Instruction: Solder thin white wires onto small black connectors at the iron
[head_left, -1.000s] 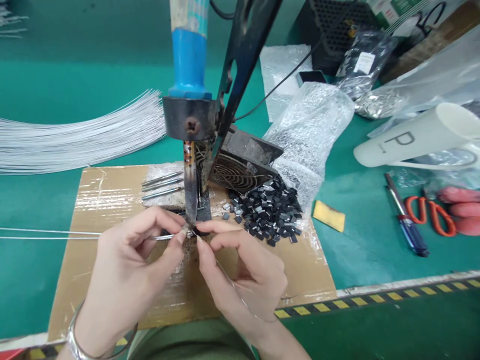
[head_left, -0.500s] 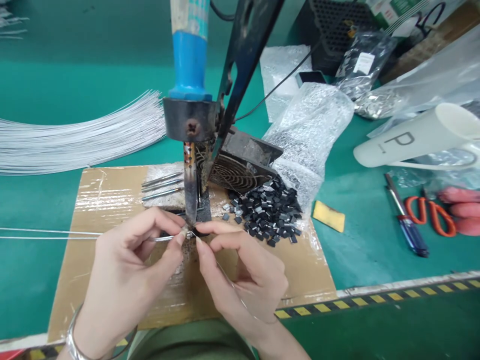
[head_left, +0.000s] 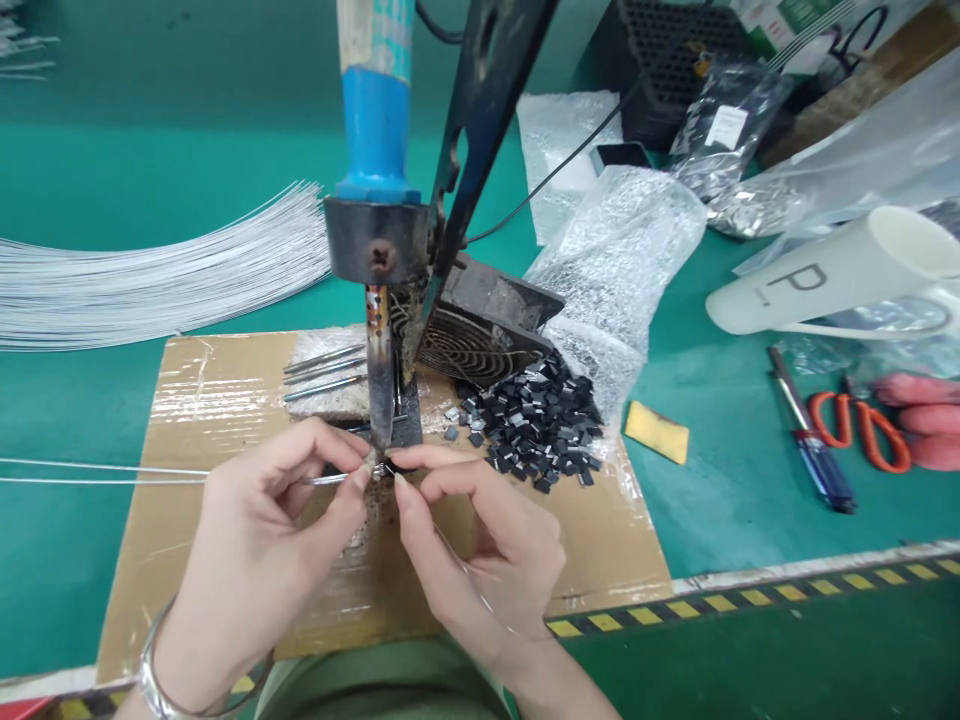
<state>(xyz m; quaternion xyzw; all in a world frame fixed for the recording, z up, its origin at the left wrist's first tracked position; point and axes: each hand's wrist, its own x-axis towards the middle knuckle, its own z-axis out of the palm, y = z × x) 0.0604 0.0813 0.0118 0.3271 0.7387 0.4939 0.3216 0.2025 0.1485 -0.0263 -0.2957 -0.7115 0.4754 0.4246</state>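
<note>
A soldering iron [head_left: 376, 140] with a blue handle hangs tip-down in a black clamp. Just under its tip, my left hand [head_left: 289, 530] pinches the end of two pale wires [head_left: 105, 472] that run off to the left. My right hand [head_left: 484, 540] is closed at the same spot, thumb and forefinger around a small dark piece [head_left: 388, 466], with a thin strand of wire curving under the palm. Exact contact between piece, wires and tip is too small to tell. Right of the iron lies a pile of small black pieces [head_left: 544, 420].
A cardboard sheet [head_left: 600, 555] lies under the work. Around it are a white wire bundle [head_left: 165, 285], a small black fan [head_left: 487, 320], bubble wrap [head_left: 622, 260], a yellow sponge [head_left: 657, 432], a white mug [head_left: 817, 275], a screwdriver [head_left: 821, 470] and orange-handled scissors [head_left: 874, 430].
Both hands stay near the iron tip. My left hand has shifted slightly right, and the back of my right hand has drawn slightly left. The dark piece shows more clearly between the fingertips.
</note>
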